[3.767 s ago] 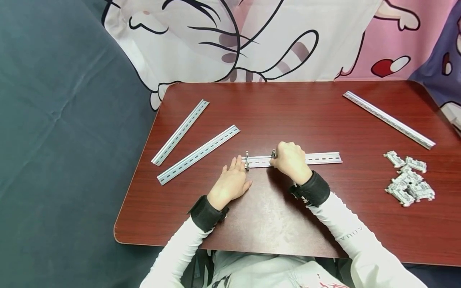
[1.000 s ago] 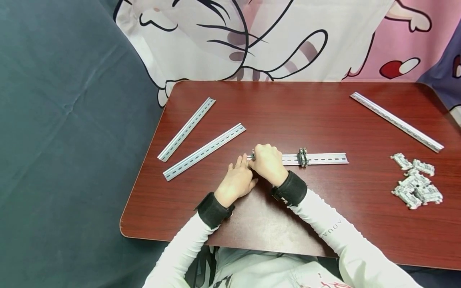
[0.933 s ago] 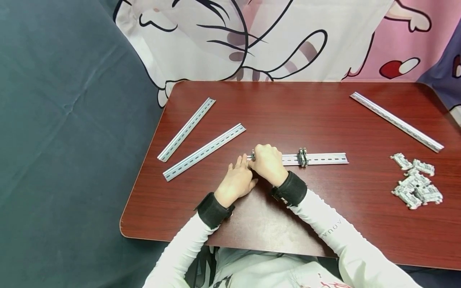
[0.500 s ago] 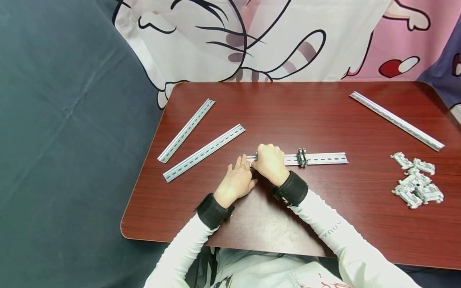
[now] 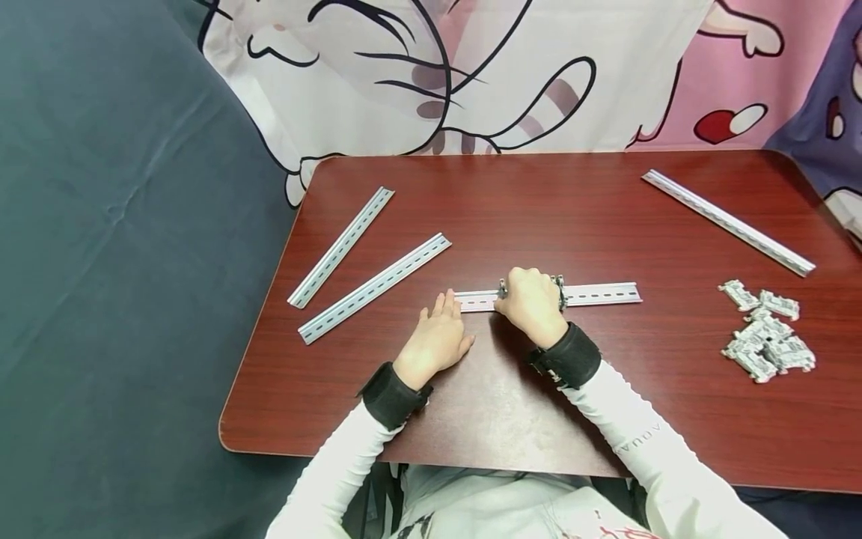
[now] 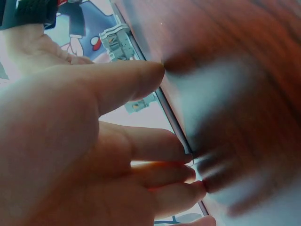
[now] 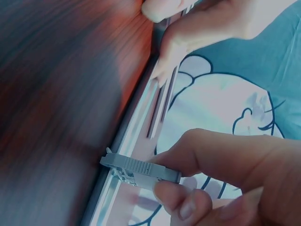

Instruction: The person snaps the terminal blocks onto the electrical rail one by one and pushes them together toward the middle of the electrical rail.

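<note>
A slotted metal DIN rail (image 5: 604,294) lies crosswise in front of the person. My left hand (image 5: 434,338) lies with straight fingers at its left end, fingertips touching the rail. My right hand (image 5: 534,305) pinches a grey rail clip (image 7: 141,170) between thumb and fingers; the right wrist view shows this clip sitting across the rail. Just right of that hand, more grey clips (image 5: 561,290) stand on the rail, partly hidden behind it. In the left wrist view, grey clips (image 6: 118,43) show beyond the left thumb.
Two loose rails, one farther out (image 5: 341,247) and one nearer (image 5: 374,288), lie slanted on the left of the brown table (image 5: 283,419). Another rail (image 5: 729,222) lies at the back right. A pile of pale grey clips (image 5: 768,340) sits below it.
The right hand has slid the pinched clip rightward along the rail, away from the left hand and toward the standing clips. The left hand stays at the rail's left end.
</note>
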The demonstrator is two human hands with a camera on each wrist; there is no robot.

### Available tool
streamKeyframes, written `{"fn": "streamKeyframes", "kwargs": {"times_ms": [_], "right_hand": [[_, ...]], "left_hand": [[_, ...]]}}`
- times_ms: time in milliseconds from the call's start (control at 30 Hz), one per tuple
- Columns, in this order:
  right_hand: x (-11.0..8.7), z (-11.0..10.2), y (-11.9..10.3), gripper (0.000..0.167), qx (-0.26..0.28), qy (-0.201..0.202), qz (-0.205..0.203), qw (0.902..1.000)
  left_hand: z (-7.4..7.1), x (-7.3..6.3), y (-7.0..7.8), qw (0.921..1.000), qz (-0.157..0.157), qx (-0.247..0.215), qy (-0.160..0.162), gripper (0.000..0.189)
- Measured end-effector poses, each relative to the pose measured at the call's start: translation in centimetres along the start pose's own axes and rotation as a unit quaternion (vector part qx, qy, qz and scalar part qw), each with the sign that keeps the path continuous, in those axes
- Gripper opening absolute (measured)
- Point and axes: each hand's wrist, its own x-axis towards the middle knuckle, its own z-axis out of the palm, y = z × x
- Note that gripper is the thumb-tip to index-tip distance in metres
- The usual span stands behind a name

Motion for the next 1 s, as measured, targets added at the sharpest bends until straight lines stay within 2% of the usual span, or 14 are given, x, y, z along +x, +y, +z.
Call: {"fn": "streamKeyframes", "kwargs": {"times_ms": [167, 433, 700, 1000], "right_hand": [[-0.2, -0.4, 1.2, 0.028, 0.006, 0.022, 0.004, 0.9997], [-0.4, -1.0, 3.1, 0.037, 0.011, 0.029, 0.026, 0.9992], [-0.7, -1.2, 4.5, 0.039, 0.011, 0.054, 0.036, 0.9978], [-0.9, -1.3, 5.2, 0.034, 0.013, 0.068, 0.044, 0.9966]], "left_hand": [[0.0, 0.0, 0.0, 1.0000, -0.004, -0.004, 0.000, 0.068], [0.2, 0.1, 0.0, 1.0000, -0.003, -0.005, 0.001, 0.067], [0.4, 0.1, -0.1, 1.0000, -0.004, -0.009, -0.001, 0.068], [0.3, 0.1, 0.0, 0.9999, -0.004, -0.012, 0.007, 0.068]]}}
